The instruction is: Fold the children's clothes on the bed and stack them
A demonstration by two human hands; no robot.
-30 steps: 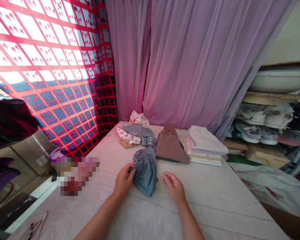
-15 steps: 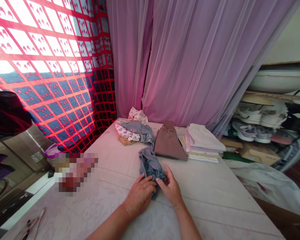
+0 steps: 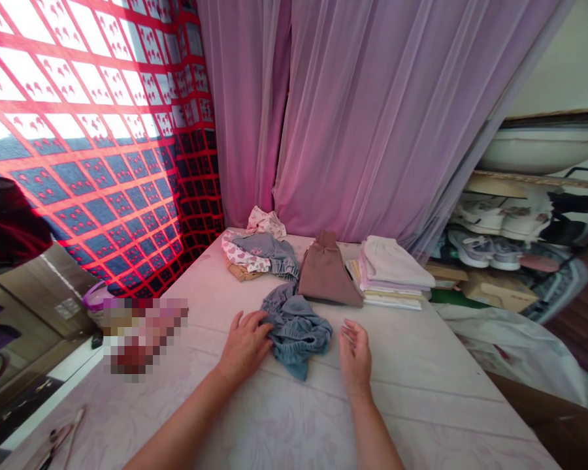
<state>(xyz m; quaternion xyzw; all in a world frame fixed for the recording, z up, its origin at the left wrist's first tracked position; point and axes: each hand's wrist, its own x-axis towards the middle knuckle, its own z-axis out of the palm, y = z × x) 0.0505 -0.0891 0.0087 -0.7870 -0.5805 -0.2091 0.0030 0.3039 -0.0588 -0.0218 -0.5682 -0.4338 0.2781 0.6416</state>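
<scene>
R hand (image 3: 355, 356) off blue garment (image 3: 300, 333) vs prev, open, empty; L hand (image 3: 245, 343) on its edge, grip unclear. Brown pants (image 3: 329, 273), R stack (image 3: 394, 264) folded; blue garment, L pile (image 3: 267, 253) loose.

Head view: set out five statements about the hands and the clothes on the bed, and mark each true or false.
1. The left hand is at the left edge of the blue garment. True.
2. The right hand grips the blue garment. False: it is apart from it, to its right.
3. The blue garment lies neatly folded flat. False: it is crumpled.
4. The brown garment lies right of the folded stack. False: it lies to its left.
5. A whitish garment tops the folded stack. True.
</scene>
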